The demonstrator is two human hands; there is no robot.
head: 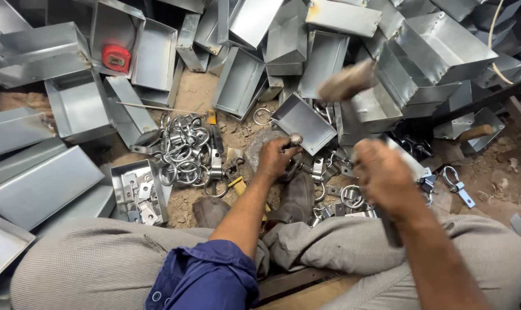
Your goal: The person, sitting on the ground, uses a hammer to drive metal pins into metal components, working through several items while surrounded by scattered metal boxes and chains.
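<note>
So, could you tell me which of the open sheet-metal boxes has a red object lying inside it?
The sheet-metal box at the top left, far from both hands: a round red tape measure sits in it. The other boxes around it show only bare grey metal.

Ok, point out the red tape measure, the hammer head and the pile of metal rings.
red tape measure [116, 58], head view, middle of its case.
hammer head [347, 82], head view, blurred middle.
pile of metal rings [184, 152], head view, centre.

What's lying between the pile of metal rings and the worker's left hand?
In the head view, a small yellow-tipped tool and bare dirt lie between the rings and the left hand.
</note>
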